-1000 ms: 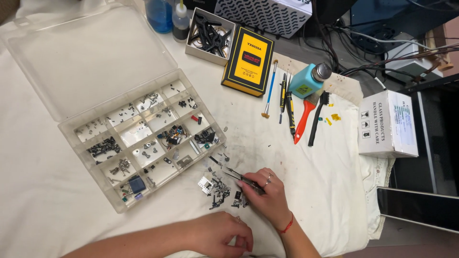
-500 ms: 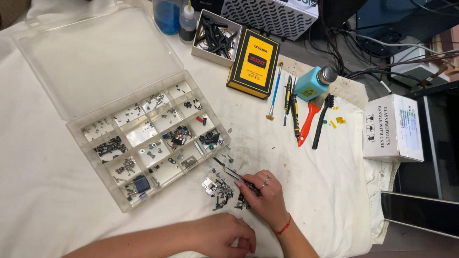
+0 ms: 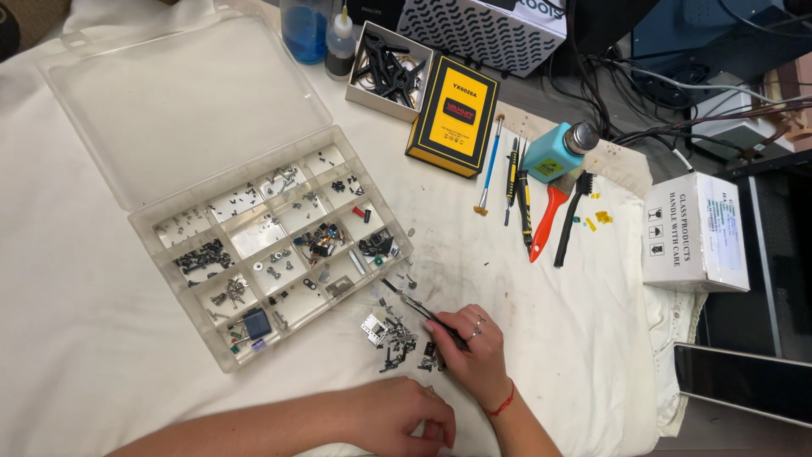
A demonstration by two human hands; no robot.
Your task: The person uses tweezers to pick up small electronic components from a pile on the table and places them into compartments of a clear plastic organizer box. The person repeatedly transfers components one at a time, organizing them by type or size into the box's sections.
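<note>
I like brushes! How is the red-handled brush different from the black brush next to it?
The red brush has a wide, flat handle that tapers to a point; the black brush is thin like a toothbrush. The red one's bristle head is broad and pale; the black one's is narrow and dark. Both lie side by side on the white cloth, bristles pointing away, and no hand touches them.

A clear glossy plastic compartment box (image 3: 254, 254) is seen on a matt white cloth (image 3: 76, 322); small shiny metal parts (image 3: 397, 338) are scattered near it; thin dark metal tweezers (image 3: 423, 311) look smooth.
</note>
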